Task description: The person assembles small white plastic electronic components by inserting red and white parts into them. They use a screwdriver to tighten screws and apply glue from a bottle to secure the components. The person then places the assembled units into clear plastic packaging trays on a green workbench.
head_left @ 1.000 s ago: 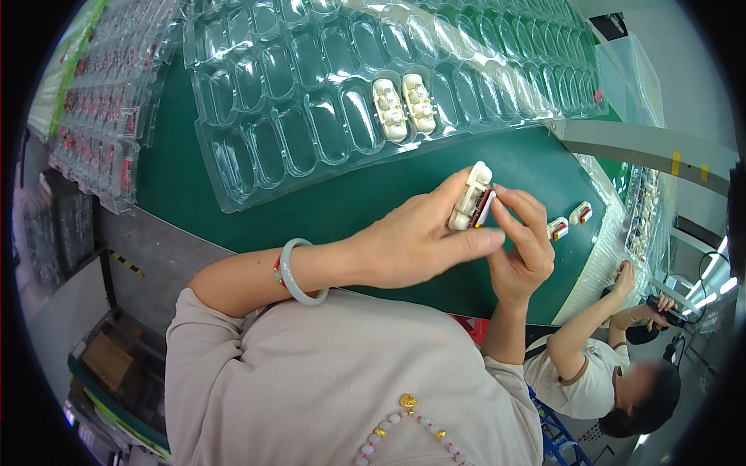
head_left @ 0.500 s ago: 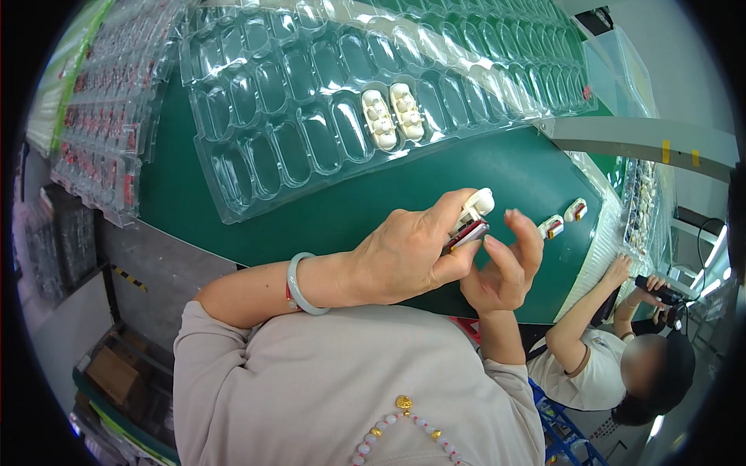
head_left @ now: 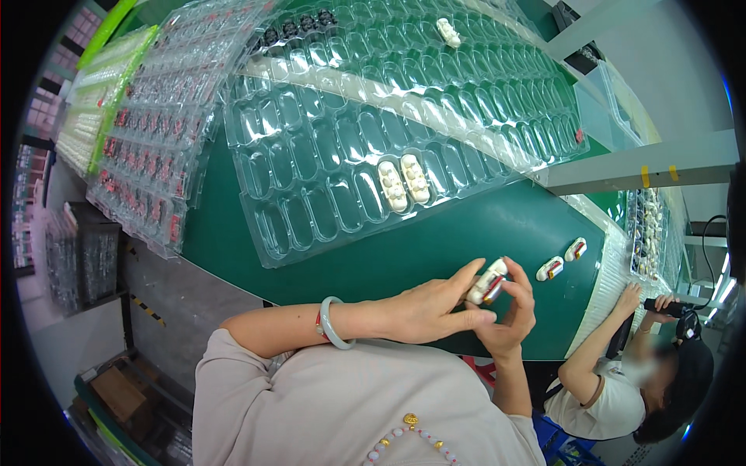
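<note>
Right now my left hand (head_left: pixel 423 311) and right hand (head_left: pixel 505 314) both pinch one small white oblong plastic part with a red end (head_left: pixel 486 283) — fingers clenched on it, above the green surface (head_left: pixel 435 248) — near the clear blister tray (head_left: pixel 326 171).

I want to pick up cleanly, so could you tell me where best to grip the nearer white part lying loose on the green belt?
Grip the nearer white part across its two long sides, coming straight down from above. It lies flat on the green belt, oblong, with bare belt around it, apart from its neighbour.
</note>
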Demonstrator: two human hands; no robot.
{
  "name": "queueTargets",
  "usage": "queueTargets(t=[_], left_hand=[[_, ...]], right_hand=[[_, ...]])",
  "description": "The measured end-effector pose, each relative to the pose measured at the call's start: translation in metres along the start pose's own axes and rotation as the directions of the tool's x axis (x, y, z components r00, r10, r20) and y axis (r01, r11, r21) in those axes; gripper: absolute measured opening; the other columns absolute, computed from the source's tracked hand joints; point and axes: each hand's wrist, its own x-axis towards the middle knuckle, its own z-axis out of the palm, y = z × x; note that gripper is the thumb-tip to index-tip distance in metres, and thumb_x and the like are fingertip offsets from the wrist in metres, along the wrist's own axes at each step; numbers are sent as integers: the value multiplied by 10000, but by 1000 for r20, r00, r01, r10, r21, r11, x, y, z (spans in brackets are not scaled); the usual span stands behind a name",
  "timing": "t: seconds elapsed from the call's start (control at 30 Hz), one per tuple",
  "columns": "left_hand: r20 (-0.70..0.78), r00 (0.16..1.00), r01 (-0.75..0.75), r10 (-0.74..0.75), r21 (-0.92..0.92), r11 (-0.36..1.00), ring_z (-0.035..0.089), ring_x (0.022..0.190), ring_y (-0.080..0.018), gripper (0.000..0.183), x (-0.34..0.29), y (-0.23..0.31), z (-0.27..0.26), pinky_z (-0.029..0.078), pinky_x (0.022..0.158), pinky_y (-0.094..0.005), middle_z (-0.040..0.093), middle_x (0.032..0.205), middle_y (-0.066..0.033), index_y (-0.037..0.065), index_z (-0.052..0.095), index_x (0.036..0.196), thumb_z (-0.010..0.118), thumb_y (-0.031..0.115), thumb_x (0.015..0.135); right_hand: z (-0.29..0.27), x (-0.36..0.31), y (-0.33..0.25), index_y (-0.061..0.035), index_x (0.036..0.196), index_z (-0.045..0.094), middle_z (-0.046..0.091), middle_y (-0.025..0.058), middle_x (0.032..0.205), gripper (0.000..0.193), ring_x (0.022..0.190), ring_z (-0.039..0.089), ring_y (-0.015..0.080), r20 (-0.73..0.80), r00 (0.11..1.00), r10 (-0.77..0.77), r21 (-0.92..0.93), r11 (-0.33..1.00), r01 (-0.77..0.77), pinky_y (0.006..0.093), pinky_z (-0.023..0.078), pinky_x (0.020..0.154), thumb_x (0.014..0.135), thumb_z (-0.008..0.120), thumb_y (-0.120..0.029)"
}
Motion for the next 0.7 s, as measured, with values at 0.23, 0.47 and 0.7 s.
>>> queueTargets(t=[0.23,0.47,0.7], left_hand=[[-177,954,-28,242,751,660,595,830,-256,310,-4,53,-84,488,722,-348,582,940,-117,45,611,1024,708,145,747],[-78,922,-69,380,931,358,514,862,-244,162,16,40,-153,450,728,-342,509,907,-72,81,658,866,703,116,714],[28,884,-187,466,936,298,525,867,-252,154,18,15,-156,466,725,-337,510,899,-77,42,571,761,687,103,680]], right_hand=[[-67,-56,29,-10,1104,498,549,168,1180,448,1076,543,305,-314,845,433,-376,760,-529,384,384,964,708,708,-36],[-97,-68,77,9,1212,470,500,128,1226,482,1166,462,256,-400,760,513,-263,730,-631,367,324,1016,799,677,-129],[-104,-79,66,26,1235,474,521,159,1221,494,1149,478,286,-494,838,231,-580,631,-516,379,341,1003,798,676,-85]])
